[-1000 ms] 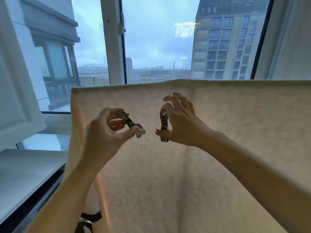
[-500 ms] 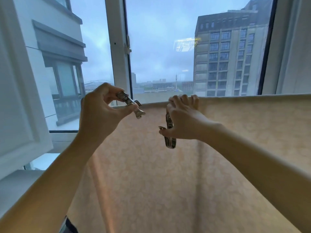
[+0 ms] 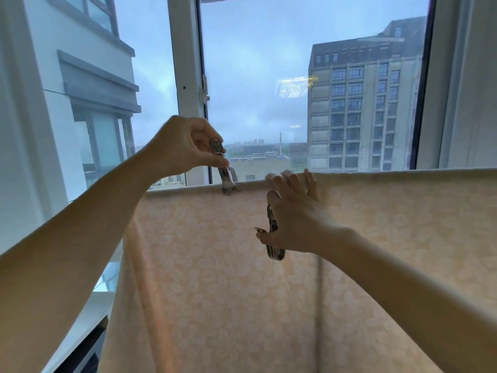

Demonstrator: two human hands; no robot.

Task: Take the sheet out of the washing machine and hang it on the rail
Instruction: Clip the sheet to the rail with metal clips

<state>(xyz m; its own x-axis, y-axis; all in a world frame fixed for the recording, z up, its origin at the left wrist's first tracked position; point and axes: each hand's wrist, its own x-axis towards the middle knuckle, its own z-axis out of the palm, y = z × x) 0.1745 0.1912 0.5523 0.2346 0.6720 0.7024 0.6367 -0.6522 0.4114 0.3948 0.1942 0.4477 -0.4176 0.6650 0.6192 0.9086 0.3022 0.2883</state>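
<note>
- Already the sheet (image 3: 215,278) hangs across the view, a pale peach cloth with a faint leafy pattern, folded over a straight top line that runs from left of centre to the right edge.
- The rail is hidden under that fold, so only the cloth's rounded top edge shows.
- The left hand (image 3: 183,146) is raised just above the top edge, with its fingers curled and its thumb and forefinger pinching a metal clip (image 3: 228,181).
- That clip points downward, and its lower end touches the fold of the sheet; whether it has closed onto the cloth cannot be told.
- The right hand (image 3: 295,222) is just beside it, to the right, with its fingers (image 3: 293,181) hooked over the sheet's top edge.
- A spare clip (image 3: 274,253), also metal, is held upright between the right thumb and palm, in front of the cloth and below the top edge.
- Both forearms reach up from the bottom corners of the view.
- Behind the sheet is a large window (image 3: 255,76) with a white upright post (image 3: 185,63) left of centre.
- Beyond the glass stands a tall grey building (image 3: 360,109) on the right, under an overcast blue sky.
- A white ledge (image 3: 88,319) sits at the lower left, beside the sheet's hanging left edge.
</note>
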